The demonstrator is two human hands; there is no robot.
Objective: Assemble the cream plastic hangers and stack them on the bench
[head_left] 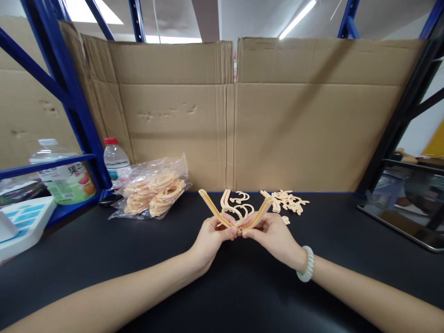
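Note:
My left hand [211, 238] and my right hand [272, 233] meet over the black table [222, 277], both pinching one cream plastic frame piece [215, 210] bent into a V, its two arms rising left and right of my fingertips. Just behind my hands lie loose curved cream plastic parts [239, 203]. A small heap of broken-off cream bits [287, 201] sits to the right of them. A white bead bracelet [307, 264] circles my right wrist.
A clear bag of cream plastic pieces [154, 189] lies at the back left, beside a red-capped water bottle [115, 162]. A juice bottle [65, 178] stands on a blue rack shelf at left. Cardboard sheets [236, 115] wall the back. A tablet [405, 208] lies at right.

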